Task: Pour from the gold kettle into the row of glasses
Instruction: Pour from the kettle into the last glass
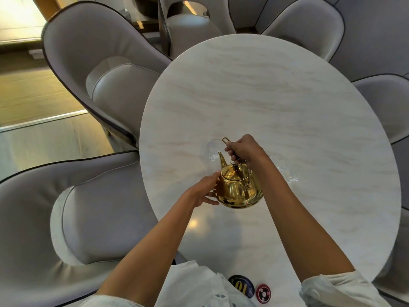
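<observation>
The gold kettle (238,188) is held above the round marble table (287,107), tilted with its spout toward a clear glass (213,149) at the left end of the row. My right hand (244,149) grips the kettle's wire handle from above. My left hand (204,190) rests against the kettle's left side, fingers spread on the body. Two more clear glasses (279,160) (293,173) stand to the right, partly hidden behind my right forearm. I cannot tell whether liquid is flowing.
Grey padded chairs (104,69) ring the table on the left, back and right. Two round badges (242,285) show on my white shirt at the bottom edge. Wooden floor lies far left.
</observation>
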### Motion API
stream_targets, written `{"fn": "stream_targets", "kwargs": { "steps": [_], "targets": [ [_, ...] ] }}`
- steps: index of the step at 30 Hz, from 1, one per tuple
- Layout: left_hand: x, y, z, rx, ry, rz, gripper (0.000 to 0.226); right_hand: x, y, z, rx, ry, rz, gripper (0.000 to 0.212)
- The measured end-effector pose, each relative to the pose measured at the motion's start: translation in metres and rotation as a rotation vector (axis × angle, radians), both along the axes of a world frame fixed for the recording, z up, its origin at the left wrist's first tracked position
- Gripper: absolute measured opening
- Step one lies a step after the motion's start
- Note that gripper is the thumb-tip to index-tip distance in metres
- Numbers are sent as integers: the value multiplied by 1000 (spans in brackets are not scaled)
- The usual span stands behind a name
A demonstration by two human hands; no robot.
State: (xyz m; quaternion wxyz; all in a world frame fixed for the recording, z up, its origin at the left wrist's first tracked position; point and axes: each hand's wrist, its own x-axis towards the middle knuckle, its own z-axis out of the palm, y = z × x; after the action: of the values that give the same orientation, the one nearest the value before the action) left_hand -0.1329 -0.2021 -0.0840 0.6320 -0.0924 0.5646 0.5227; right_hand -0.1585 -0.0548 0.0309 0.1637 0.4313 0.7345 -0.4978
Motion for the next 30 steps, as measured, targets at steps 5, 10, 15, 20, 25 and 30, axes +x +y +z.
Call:
{"fn": "stream_targets", "kwargs": {
  "steps": [5,10,15,20,25,30],
  "targets": [
    [1,-1,1,7,-9,10,53,1,0,-1,-4,6,2,37],
    [1,-1,2,5,-10,9,53,1,-1,0,7,3,8,35],
    [2,-1,0,5,-12,2,54,2,-1,-1,22,-3,10,32],
    [2,0,1,-5,-8,6,53,2,0,0,19,0,11,33],
    [-1,-1,7,-6,11,14,44,6,0,-1,46,18,-7,29],
    [-4,1,-3,-37,89,32,59,26,0,-6,38,23,-58,30]
  ]
}}
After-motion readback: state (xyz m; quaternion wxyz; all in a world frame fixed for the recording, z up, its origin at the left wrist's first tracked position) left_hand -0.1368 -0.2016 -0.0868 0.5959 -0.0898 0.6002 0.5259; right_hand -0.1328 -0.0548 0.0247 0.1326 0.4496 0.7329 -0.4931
